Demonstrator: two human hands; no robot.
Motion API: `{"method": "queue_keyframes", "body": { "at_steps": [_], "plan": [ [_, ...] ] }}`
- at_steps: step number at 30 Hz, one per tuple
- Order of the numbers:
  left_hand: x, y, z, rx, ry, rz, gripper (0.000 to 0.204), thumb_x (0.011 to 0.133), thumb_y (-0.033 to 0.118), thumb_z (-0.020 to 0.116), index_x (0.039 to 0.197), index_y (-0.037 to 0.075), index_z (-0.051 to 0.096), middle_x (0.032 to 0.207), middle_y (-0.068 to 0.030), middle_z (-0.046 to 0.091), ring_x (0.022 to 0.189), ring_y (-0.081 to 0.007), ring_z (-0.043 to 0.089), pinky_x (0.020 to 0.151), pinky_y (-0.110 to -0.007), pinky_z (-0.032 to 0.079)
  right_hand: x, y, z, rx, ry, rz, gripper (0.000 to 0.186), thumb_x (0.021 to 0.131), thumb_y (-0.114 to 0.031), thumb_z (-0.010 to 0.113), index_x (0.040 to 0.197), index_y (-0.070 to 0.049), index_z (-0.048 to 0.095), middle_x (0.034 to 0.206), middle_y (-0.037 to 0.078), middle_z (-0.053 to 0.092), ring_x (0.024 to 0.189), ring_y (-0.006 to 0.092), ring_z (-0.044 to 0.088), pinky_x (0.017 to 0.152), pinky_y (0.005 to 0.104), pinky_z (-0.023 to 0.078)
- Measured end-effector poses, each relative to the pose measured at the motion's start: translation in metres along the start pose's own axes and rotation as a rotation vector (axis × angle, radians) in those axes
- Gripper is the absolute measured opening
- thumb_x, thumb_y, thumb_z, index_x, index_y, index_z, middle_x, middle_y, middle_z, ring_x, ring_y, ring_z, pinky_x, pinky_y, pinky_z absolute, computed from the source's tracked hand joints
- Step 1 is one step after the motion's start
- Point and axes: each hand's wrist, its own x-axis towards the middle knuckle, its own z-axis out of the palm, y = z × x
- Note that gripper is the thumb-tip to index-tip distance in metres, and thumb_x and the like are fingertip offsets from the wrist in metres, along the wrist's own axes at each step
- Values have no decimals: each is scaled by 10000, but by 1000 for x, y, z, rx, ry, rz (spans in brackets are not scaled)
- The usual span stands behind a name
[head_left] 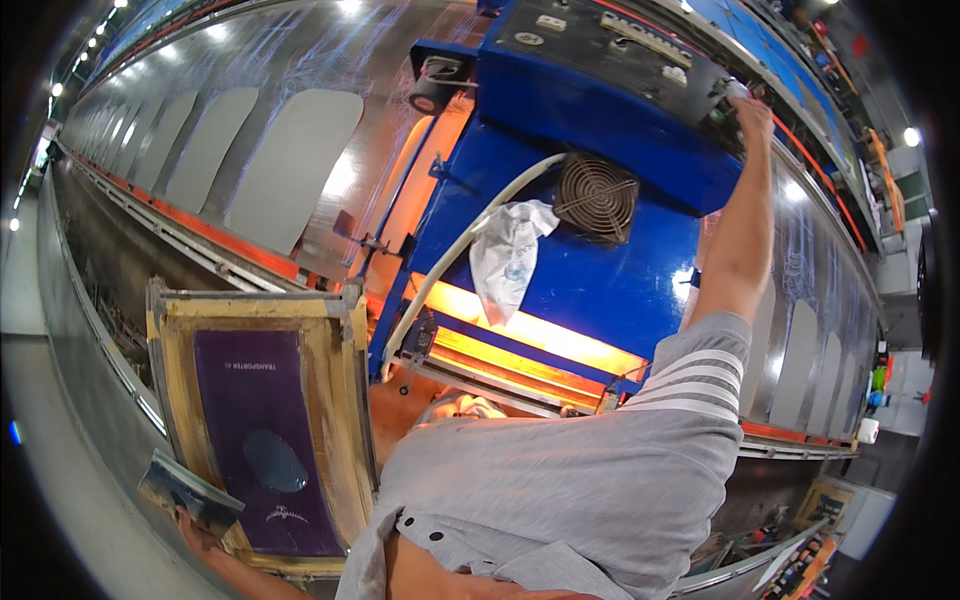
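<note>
At the lower left my left hand [196, 536] grips a squeegee [190, 494], which has a wide dark blade holder. The squeegee lies across the lower left corner of a screen printing frame [340, 420]. That frame has a yellowish border and purple mesh, with a paler oval patch on it. My right arm reaches far forward over a blue heater unit [640, 290]. At the far right end of its dark control panel [590, 60], my right hand [752, 112] has its fingers closed round something small and pale, which I cannot make out.
Orange glow shows under the heater's near edge [540, 345]. On its top are a round fan grille [597, 197], a crumpled white cloth [508, 255] and a pale hose [450, 255]. A long metal printing table [390, 110] carries several grey flat pieces [295, 165] on both sides.
</note>
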Motion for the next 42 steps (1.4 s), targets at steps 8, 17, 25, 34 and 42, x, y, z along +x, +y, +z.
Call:
{"method": "queue_keyframes", "body": {
  "at_steps": [8, 17, 25, 34, 42],
  "plan": [
    [66, 29, 0, -46, -90, -31, 833, 882, 589, 708, 1380, -42, 489, 1380, -181, 503, 1223, -332, 531, 986, -445, 487, 17, 10, 4, -171, 141, 58, 652, 778, -622, 683, 1259, -185, 726, 1342, 106, 666, 1291, 308, 586, 1091, 408, 424],
    [177, 43, -3, -56, -76, -71, 794, 907, 547, 699, 1419, -15, 468, 1373, -181, 519, 1220, -336, 539, 1000, -451, 474, -54, -18, -22, -127, 254, 124, 631, 803, -644, 656, 1269, -224, 725, 1331, 115, 672, 1278, 319, 600, 1090, 420, 436],
    [252, 38, 14, -100, -275, 77, 671, 959, 469, 637, 1394, -19, 483, 1290, -155, 596, 1119, -288, 607, 936, -403, 493, -254, -46, -67, 226, 310, 60, 455, 877, -495, 673, 1100, -115, 785, 1063, 112, 764, 1020, 258, 705, 954, 374, 501],
    [338, -7, -10, -227, -468, 16, 634, 966, 407, 647, 1423, 8, 461, 1289, -141, 619, 1091, -301, 650, 928, -424, 531, -673, -93, -52, 1065, -372, 204, 165, 961, -140, 635, 966, -8, 734, 917, 79, 738, 866, 155, 689, 837, 305, 529],
    [343, 26, 28, -373, -873, 137, 897, 768, 421, 873, 1440, 8, 446, 1327, -109, 603, 1163, -299, 609, 963, -448, 526, -938, -138, -90, 987, -923, 237, 281, 960, -236, 637, 988, 23, 743, 865, 74, 734, 804, 132, 668, 774, 304, 544]
  ]
}}
